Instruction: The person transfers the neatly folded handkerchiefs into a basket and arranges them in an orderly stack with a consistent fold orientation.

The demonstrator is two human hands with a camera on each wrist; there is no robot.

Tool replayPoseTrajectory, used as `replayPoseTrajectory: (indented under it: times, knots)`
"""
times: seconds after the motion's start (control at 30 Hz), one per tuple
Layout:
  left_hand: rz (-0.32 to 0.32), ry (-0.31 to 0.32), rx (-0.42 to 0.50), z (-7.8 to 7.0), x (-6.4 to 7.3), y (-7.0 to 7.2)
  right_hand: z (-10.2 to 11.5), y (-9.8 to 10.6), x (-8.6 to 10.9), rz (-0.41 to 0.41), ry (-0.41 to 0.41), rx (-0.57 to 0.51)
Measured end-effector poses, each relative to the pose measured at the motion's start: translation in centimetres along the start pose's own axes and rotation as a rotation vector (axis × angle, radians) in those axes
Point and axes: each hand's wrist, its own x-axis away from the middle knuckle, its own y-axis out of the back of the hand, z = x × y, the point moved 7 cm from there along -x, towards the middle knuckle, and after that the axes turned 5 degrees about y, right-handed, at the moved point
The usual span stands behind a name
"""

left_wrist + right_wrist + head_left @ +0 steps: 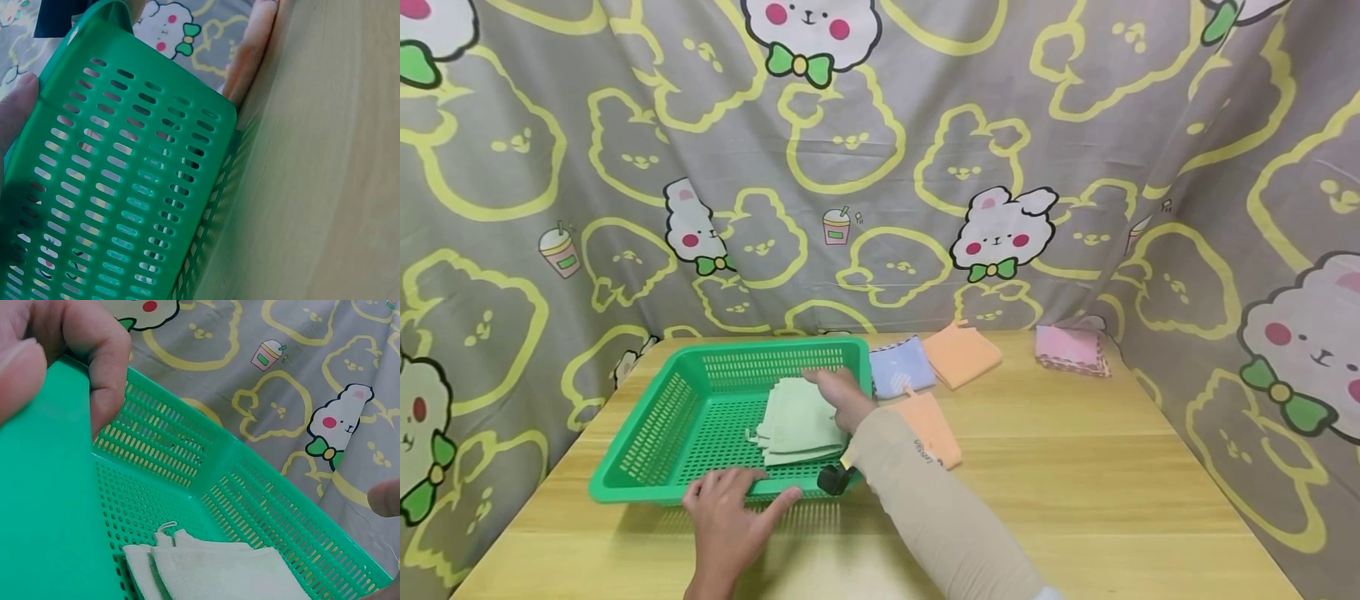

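A green plastic basket (647, 493) with slotted walls stands on the table's left half. My left hand (730, 508) grips its near rim, fingers over the inside and thumb (17, 106) outside. Folded pale green cloths (805, 421) lie stacked at the basket's right end, a small hanging loop showing at their edge. Above the stack's right side is my right hand (847, 402), fingers pointing away and loosely extended. In the right wrist view its fingertips (384, 497) show at the right edge, apart from the cloths (225, 572). Part of the right hand is hidden by its sleeve.
Right of the basket lie a folded blue cloth (902, 367), an orange cloth (962, 354) and another orange cloth (936, 425), partly behind the right forearm. A pink cloth (1067, 346) lies at the back right. Patterned grey curtain (880, 283) borders the wooden table (1075, 500).
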Motion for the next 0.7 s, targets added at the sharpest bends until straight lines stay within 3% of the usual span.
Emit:
replayPoseTrajectory:
  times: [0.7]
  knots:
    - [0.014, 0.017, -0.003, 0.02, 0.03, -0.01, 0.26, -0.18, -0.38, 0.022, -0.004, -0.065]
